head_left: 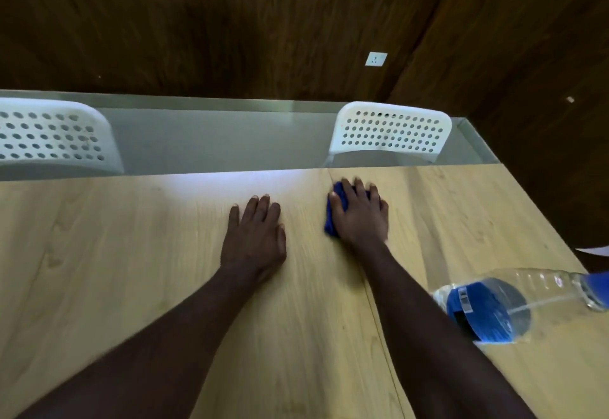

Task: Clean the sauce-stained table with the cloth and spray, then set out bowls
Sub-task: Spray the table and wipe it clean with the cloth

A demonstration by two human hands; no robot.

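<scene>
Most of the cloth seems tucked beneath the right grip.

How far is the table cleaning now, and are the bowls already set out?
No sauce stain shows on the table. In hand: the right hand grips the blue cloth against it; the left hand rests flat. Left to do: bowls, none in view.

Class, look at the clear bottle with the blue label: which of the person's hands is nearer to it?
Right. The right hand, holding the blue cloth, is beyond the bottle and to its left; the left hand lies flat on the table, farther left.
</scene>
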